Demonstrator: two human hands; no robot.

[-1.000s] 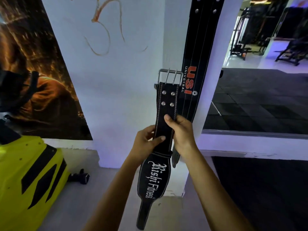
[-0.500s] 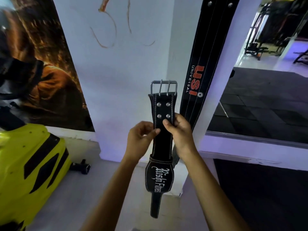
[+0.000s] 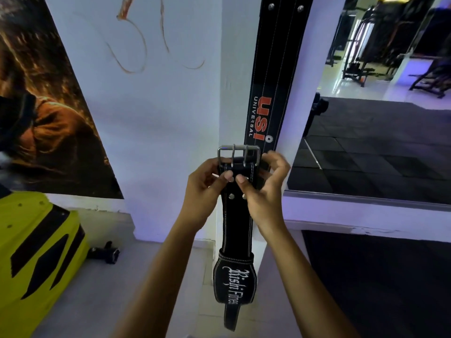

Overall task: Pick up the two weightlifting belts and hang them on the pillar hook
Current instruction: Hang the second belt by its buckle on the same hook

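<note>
I hold a black weightlifting belt [image 3: 236,230] with white stitching and white script lettering upright in front of the white pillar [image 3: 231,76]. Its steel double-prong buckle [image 3: 238,154] is at the top and its tail hangs down toward the floor. My left hand [image 3: 203,191] grips the belt's left edge just under the buckle. My right hand [image 3: 264,189] grips the right edge at the same height. A second black belt [image 3: 273,76] with red "USI" lettering hangs flat against the pillar behind, its top out of frame. The hook is not visible.
A yellow and black machine cover [image 3: 34,259] stands at the lower left. A small dark dumbbell [image 3: 105,253] lies on the floor by the wall. A wall mirror [image 3: 375,118] on the right reflects gym equipment and dark floor mats. A large poster [image 3: 48,106] covers the left wall.
Both hands have slid up the belt from its middle to just under the buckle. The view has moved closer to the pillar.
</note>
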